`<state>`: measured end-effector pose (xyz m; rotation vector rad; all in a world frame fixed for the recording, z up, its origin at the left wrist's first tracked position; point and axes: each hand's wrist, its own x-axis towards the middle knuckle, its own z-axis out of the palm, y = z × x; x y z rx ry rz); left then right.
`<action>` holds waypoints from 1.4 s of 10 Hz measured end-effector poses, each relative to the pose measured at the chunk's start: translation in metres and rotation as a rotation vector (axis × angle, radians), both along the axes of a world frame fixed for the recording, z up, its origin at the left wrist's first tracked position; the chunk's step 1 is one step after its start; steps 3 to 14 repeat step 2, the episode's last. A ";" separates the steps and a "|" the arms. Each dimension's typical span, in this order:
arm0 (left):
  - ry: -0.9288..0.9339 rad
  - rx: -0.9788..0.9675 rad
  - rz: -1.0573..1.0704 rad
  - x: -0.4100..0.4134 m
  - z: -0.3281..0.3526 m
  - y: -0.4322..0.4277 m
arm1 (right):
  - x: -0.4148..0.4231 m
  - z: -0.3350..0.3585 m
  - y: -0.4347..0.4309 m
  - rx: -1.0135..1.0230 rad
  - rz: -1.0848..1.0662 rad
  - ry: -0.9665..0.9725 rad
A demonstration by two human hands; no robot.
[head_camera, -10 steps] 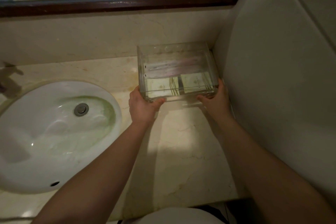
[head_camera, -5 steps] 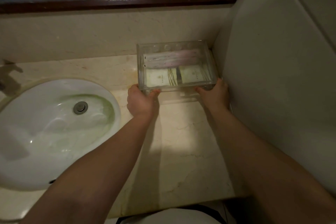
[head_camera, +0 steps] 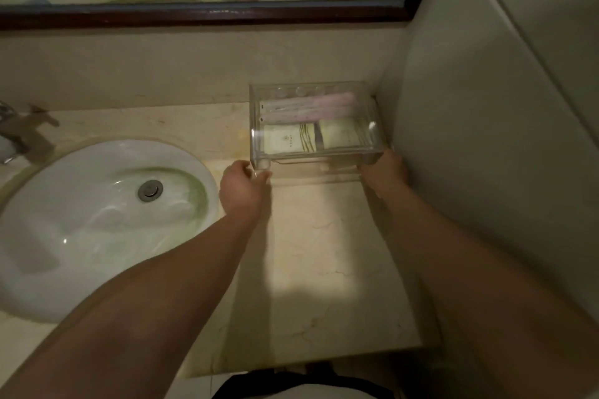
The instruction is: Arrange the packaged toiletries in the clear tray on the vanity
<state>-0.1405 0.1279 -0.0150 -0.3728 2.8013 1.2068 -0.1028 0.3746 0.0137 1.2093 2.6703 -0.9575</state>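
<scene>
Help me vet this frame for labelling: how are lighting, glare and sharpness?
Head view: dim overall, one bright patch on the counter flanked by shadows; a glare streak on the left wall of the clear tray; the packets inside look soft, their print unreadable.

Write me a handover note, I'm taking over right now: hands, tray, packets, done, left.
Left hand grips the clear tray at its near-left corner; right hand grips the near-right corner.
Tray stands on the vanity, tucked in the corner of back wall and side wall.
Inside: long pink packets at the back, two pale green packets side by side in front.
Done: packets appear arranged. Left: likely just release the tray and check it sits square.
</scene>
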 end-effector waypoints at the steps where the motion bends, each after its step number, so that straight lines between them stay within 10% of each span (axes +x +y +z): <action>1: 0.041 0.031 -0.009 0.023 0.002 -0.023 | 0.001 0.002 0.005 -0.098 -0.013 -0.025; 14: 0.106 0.099 0.086 0.074 0.000 -0.054 | 0.003 0.021 -0.004 -0.134 -0.034 0.012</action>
